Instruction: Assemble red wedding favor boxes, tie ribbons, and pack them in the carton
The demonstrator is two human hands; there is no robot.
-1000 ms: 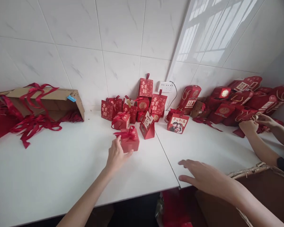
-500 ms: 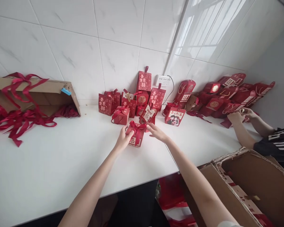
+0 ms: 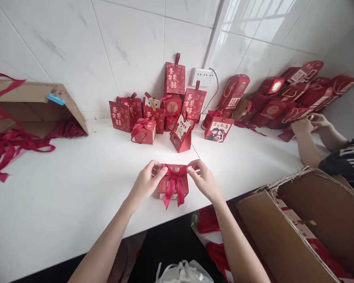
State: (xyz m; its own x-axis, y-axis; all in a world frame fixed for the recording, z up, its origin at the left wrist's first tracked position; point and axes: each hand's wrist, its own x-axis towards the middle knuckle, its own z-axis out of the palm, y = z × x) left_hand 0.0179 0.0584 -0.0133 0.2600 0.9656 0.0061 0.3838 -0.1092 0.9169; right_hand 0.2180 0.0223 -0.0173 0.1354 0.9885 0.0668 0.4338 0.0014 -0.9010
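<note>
A small red gift box (image 3: 162,185) with pale printed characters stands on the white table (image 3: 106,192) near its front edge. Across its top lies a red ribbon bow (image 3: 174,180), its two tails hanging down the front. My left hand (image 3: 147,179) pinches the bow's left loop between thumb and fingers. On the other side, my right hand (image 3: 204,179) has its thumb and fingers closed on the right loop. Just behind stands a red box (image 3: 181,135) with a white printed front, apart from both hands.
Several red gift boxes (image 3: 146,131) stand along the tiled wall, more piled (image 3: 283,102) at the right. A co-worker's hands (image 3: 309,125) work beside that pile. Red ribbons (image 3: 17,151) spill from a cardboard box (image 3: 73,104) at left. An open carton (image 3: 262,212) stands front right.
The bow-tied box has come nearer to me, away from the boxes behind it. My right hand has closed on the right loop; both hands now grip the bow. The view has shifted.
</note>
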